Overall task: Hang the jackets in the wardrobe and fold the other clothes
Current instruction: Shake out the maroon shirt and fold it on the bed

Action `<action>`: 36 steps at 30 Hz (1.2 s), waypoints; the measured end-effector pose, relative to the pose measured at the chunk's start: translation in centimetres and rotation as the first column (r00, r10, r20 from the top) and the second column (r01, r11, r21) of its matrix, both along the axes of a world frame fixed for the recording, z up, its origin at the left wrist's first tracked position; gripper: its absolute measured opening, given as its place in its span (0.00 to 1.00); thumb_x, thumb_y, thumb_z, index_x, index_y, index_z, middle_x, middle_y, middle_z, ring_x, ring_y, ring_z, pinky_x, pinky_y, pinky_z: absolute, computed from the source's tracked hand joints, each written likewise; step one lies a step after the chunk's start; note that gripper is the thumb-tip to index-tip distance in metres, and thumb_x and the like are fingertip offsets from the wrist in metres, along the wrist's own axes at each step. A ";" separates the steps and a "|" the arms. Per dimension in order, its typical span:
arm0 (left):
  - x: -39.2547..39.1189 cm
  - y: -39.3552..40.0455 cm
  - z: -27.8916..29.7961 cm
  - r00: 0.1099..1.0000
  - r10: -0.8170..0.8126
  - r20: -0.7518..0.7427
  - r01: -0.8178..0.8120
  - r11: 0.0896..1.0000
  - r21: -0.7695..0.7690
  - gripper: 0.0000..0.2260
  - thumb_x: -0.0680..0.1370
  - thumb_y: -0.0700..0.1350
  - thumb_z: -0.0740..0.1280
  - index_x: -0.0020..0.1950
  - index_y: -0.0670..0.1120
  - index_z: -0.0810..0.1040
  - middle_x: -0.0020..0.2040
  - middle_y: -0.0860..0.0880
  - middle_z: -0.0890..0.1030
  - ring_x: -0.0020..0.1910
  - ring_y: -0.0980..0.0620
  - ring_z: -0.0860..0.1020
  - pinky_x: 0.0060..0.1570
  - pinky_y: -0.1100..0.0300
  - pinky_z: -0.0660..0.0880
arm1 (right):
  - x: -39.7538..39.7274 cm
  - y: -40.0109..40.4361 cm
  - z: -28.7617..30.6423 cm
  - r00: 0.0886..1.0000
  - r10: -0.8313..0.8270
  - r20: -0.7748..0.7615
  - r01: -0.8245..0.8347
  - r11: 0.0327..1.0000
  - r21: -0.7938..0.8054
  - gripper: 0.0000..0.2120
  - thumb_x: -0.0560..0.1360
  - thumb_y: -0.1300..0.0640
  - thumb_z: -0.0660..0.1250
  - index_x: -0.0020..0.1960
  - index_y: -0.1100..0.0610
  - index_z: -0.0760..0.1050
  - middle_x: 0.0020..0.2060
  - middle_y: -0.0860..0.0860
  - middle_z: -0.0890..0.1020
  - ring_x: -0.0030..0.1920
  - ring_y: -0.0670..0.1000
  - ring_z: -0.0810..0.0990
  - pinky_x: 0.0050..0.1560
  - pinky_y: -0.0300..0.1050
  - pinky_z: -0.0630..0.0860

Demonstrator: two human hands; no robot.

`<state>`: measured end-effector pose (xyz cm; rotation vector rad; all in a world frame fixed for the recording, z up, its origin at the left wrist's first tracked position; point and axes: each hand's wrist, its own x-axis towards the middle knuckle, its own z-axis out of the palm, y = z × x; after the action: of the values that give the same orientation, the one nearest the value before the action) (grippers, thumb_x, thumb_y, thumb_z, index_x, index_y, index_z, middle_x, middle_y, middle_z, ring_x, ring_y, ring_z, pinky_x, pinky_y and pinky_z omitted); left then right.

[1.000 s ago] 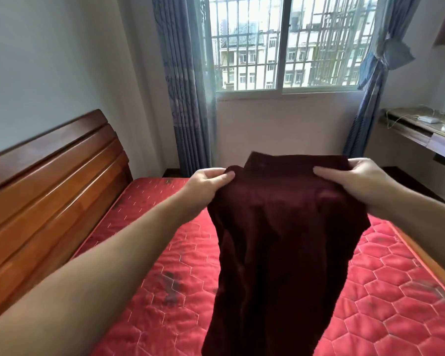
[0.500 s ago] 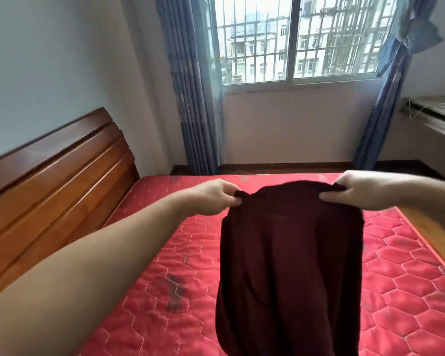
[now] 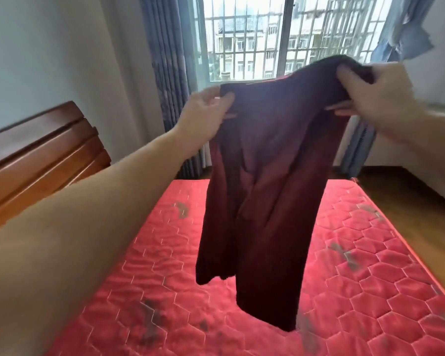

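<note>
Left hand (image 3: 206, 111), centre frame, arm stretched forward: thumb and fingers pinch one top corner of the dark red garment (image 3: 265, 191). Right hand (image 3: 375, 91), upper right, held higher, fingers curled gripping the other corner. Garment hangs tilted in mid-frame, clear above the red mattress (image 3: 165, 291).

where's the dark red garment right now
In the head view the dark red garment hangs mid-frame in the air above the red mattress, its top edge held by the left hand and right hand, before the window.
</note>
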<state>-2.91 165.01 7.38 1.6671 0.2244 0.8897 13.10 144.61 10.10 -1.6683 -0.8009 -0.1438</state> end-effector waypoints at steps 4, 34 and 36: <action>-5.0 -1.8 -3.6 0.998 0.066 -0.010 -0.064 0.991 0.116 0.07 0.78 0.36 0.67 0.45 0.45 0.83 0.37 0.54 0.84 0.40 0.54 0.81 0.45 0.60 0.80 | -3.3 -2.7 -2.8 0.975 0.071 0.212 -0.040 0.989 -0.144 0.18 0.76 0.46 0.64 0.39 0.60 0.81 0.34 0.60 0.84 0.37 0.58 0.85 0.42 0.57 0.82; -19.0 -10.6 -61.1 0.367 -0.316 -0.875 0.124 0.949 -0.291 0.11 0.76 0.50 0.71 0.40 0.43 0.79 0.34 0.54 0.76 0.34 0.58 0.71 0.38 0.60 0.69 | -14.5 -14.2 -62.2 0.547 -0.199 -0.813 -0.709 0.407 -0.577 0.17 0.75 0.45 0.69 0.37 0.57 0.71 0.21 0.54 0.73 0.22 0.52 0.72 0.25 0.39 0.64; -16.2 -8.1 -61.8 0.495 -0.257 -0.830 0.007 0.956 -0.292 0.10 0.76 0.48 0.71 0.43 0.41 0.80 0.37 0.52 0.79 0.36 0.57 0.73 0.40 0.59 0.70 | -11.8 -10.9 -62.5 0.593 -0.217 -0.775 -0.614 0.501 -0.610 0.18 0.73 0.44 0.71 0.38 0.58 0.70 0.20 0.52 0.72 0.21 0.50 0.71 0.26 0.39 0.65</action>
<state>-19.13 156.89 -54.39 1.7232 0.8531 -0.2008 1.32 133.69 -52.36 -2.1938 -0.3411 1.3784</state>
